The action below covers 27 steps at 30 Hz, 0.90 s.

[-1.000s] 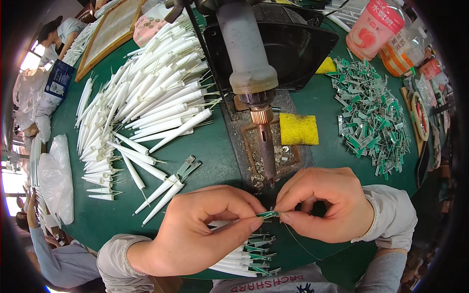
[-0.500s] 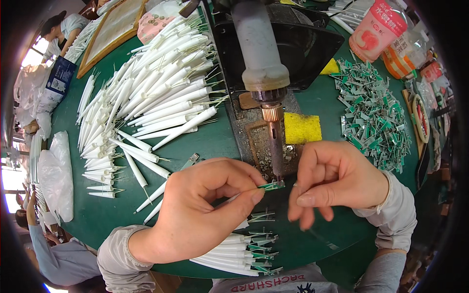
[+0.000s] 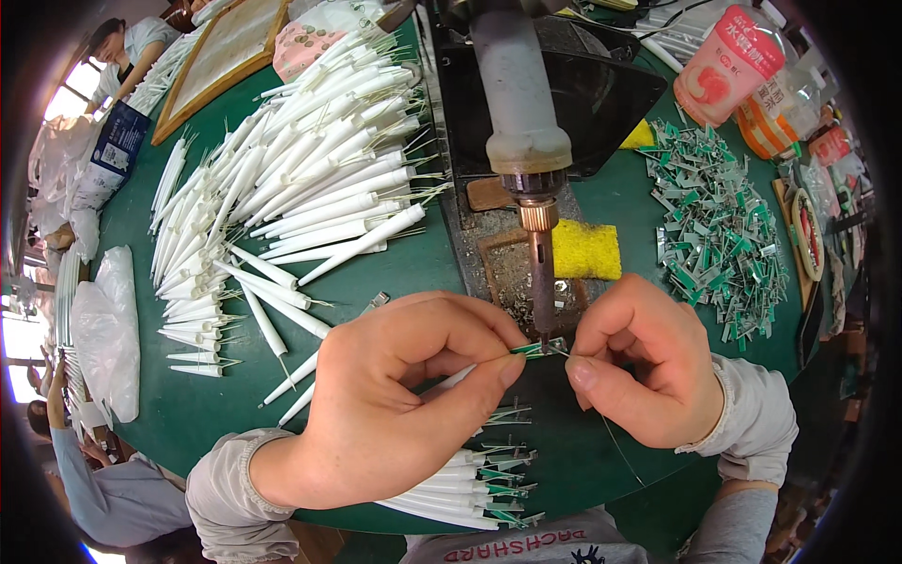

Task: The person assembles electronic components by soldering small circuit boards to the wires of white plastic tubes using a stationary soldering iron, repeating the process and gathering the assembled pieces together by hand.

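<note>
While the white tubes lie heaped on the L, many side by side, prob. for quick pickup, the L hand has thumb & index pinched on a green board, holding it at the tip of the iron, which hangs from above, prob. to free both hands. The R hand seems to pinch a thin wire close by, prob. for fine control, w/ green bits piled farther R, off the work spot.
</note>
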Each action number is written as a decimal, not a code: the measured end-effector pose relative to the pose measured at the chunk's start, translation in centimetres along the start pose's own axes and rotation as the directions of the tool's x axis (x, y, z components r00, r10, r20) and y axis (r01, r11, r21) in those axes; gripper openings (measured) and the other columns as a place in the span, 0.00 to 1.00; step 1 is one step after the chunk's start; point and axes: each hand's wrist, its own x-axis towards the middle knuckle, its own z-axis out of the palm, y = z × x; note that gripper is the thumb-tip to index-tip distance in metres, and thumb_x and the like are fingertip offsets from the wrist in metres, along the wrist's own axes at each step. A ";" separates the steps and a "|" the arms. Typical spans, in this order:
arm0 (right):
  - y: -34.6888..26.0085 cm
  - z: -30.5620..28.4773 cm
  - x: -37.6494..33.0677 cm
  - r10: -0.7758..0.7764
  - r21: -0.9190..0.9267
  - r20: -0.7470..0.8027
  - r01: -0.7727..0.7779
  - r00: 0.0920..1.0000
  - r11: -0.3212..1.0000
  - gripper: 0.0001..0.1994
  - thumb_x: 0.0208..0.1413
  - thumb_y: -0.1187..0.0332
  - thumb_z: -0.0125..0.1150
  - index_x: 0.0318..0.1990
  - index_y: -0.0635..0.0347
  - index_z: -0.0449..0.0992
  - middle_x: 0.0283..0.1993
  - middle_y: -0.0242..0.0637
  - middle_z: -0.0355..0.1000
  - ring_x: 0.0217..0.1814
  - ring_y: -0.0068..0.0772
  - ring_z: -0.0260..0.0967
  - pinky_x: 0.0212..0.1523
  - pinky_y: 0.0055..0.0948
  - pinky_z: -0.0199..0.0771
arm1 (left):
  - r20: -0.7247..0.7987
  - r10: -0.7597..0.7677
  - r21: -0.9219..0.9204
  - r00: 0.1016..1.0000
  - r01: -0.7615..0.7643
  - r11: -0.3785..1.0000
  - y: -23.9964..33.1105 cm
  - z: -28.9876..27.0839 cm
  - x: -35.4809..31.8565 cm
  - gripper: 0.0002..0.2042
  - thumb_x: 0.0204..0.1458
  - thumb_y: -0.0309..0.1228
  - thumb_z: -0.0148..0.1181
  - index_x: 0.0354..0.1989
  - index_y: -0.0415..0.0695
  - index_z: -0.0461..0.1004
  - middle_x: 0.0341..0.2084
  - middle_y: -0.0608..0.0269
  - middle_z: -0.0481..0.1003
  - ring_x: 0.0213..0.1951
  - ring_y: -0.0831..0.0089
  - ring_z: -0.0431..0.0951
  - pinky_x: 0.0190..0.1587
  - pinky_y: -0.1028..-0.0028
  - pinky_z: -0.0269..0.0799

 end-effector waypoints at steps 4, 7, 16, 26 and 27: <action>0.0 0.0 0.0 -0.008 -0.004 -0.014 0.008 1.000 1.000 0.06 0.52 0.77 0.59 0.33 0.62 0.67 0.18 0.27 0.67 0.16 0.11 0.61 0.17 0.16 0.54 | 0.013 0.033 0.027 0.999 -0.033 0.999 -0.1 -0.1 0.0 0.03 0.48 0.14 0.60 0.30 0.31 0.73 0.38 0.52 0.73 0.28 0.84 0.72 0.29 0.84 0.66; 0.1 0.1 0.0 -0.023 -0.006 -0.019 0.023 1.000 1.000 0.06 0.52 0.77 0.59 0.33 0.62 0.67 0.18 0.27 0.66 0.16 0.11 0.60 0.17 0.16 0.54 | 0.023 0.039 0.039 0.999 -0.040 0.998 0.0 -0.2 0.0 0.03 0.48 0.14 0.60 0.30 0.31 0.73 0.38 0.52 0.73 0.27 0.85 0.71 0.28 0.84 0.66; 0.3 0.1 0.1 -0.045 -0.026 0.002 0.045 0.999 0.999 0.06 0.52 0.78 0.59 0.34 0.62 0.67 0.19 0.26 0.66 0.16 0.10 0.59 0.17 0.15 0.53 | -0.013 -0.054 -0.048 0.998 0.053 0.997 0.1 -0.2 0.2 0.03 0.48 0.13 0.60 0.30 0.31 0.72 0.38 0.52 0.73 0.32 0.79 0.74 0.34 0.82 0.69; 0.5 0.4 0.3 -0.058 -0.003 -0.021 0.058 0.998 0.998 0.06 0.53 0.77 0.59 0.34 0.63 0.67 0.19 0.25 0.65 0.17 0.09 0.59 0.17 0.15 0.53 | 0.028 -0.156 -0.152 0.987 0.159 0.976 0.6 -0.6 0.3 0.03 0.49 0.15 0.60 0.30 0.32 0.72 0.36 0.52 0.73 0.33 0.74 0.77 0.38 0.78 0.75; 0.6 0.4 0.3 -0.057 -0.002 -0.012 0.057 0.998 0.998 0.06 0.53 0.77 0.58 0.34 0.63 0.67 0.19 0.25 0.66 0.17 0.10 0.59 0.17 0.15 0.53 | 0.027 -0.157 -0.152 0.987 0.159 0.975 0.5 -0.7 0.4 0.03 0.49 0.15 0.60 0.30 0.32 0.72 0.36 0.52 0.73 0.33 0.74 0.77 0.38 0.78 0.75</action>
